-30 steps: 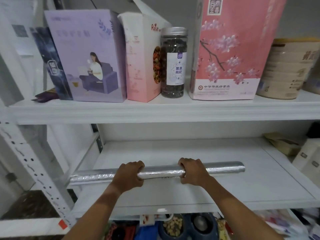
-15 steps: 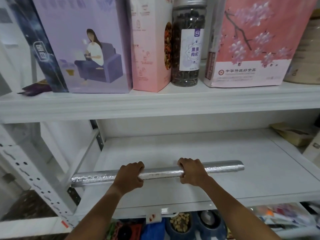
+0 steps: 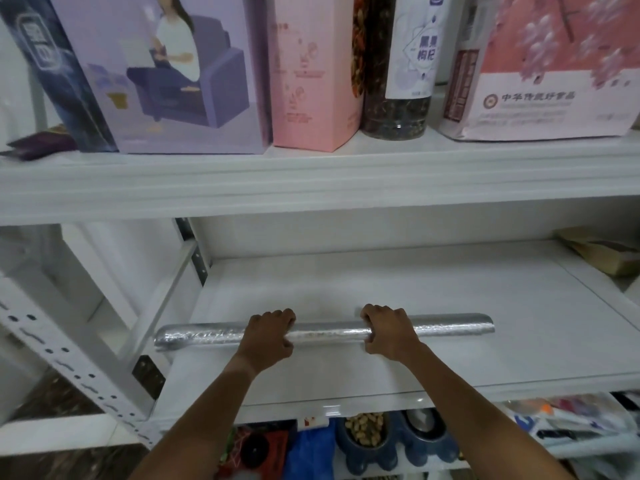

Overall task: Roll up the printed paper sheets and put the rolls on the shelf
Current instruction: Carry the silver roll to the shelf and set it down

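Note:
A long silvery roll of printed paper [image 3: 329, 331] lies crosswise over the white middle shelf [image 3: 433, 296], its left end sticking out past the shelf's left edge. My left hand [image 3: 272, 332] is closed around the roll left of its middle. My right hand [image 3: 388, 332] grips it right of the middle. Whether the roll rests on the shelf board or hangs just above it I cannot tell. Both forearms reach in from below.
The upper shelf [image 3: 311, 181] carries a purple box [image 3: 166, 74], a pink carton [image 3: 311, 71], a jar [image 3: 394, 64] and a pink blossom bag [image 3: 550, 64]. A tan packet [image 3: 602, 251] lies at the middle shelf's far right. Bowls [image 3: 391, 434] sit below. A perforated white upright [image 3: 52, 348] stands left.
The view has dropped and moved closer, so the upper shelf's goods look larger. The roll and both hands have shifted slightly deeper onto the middle shelf, grips unchanged.

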